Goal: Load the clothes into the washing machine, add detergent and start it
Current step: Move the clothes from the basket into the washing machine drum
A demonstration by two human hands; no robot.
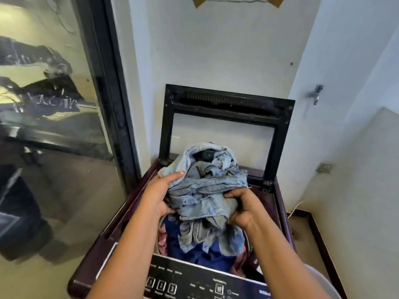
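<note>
Denim bundle [205,190] gripped by left hand [159,195], right hand [244,208], above clothes-filled drum [194,255].

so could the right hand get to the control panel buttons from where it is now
Probably not at once: the right hand is clamped on the denim bundle with the left hand. The control panel lies uncovered just below the forearms, so once it lets go the way looks free.
</note>
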